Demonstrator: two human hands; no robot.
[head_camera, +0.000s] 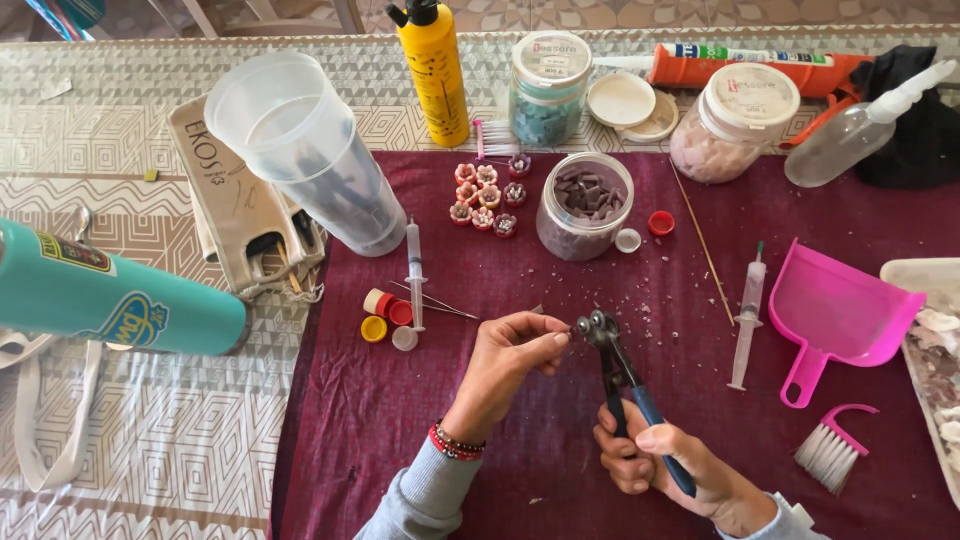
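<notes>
**Small piece held at wheeled nippers over a maroon cloth**

The work is done on a maroon cloth (560, 440), whose left edge meets a patterned table cover (150, 440). Bare cloth is left open between the forearms and towards the near edge. The space is bounded at the right by a pink dustpan (840, 310) and a small brush (832, 450), and at the rear by an open jar of dark tiles (585, 205). The blue-handled nippers (625, 385) are gripped by the right hand (655, 460), fingers wrapped around the handles. A tiny piece (572, 328), barely discernible, is pinched between the fingertips (556, 338) of the left hand (515, 345), touching the nipper wheels.
</notes>
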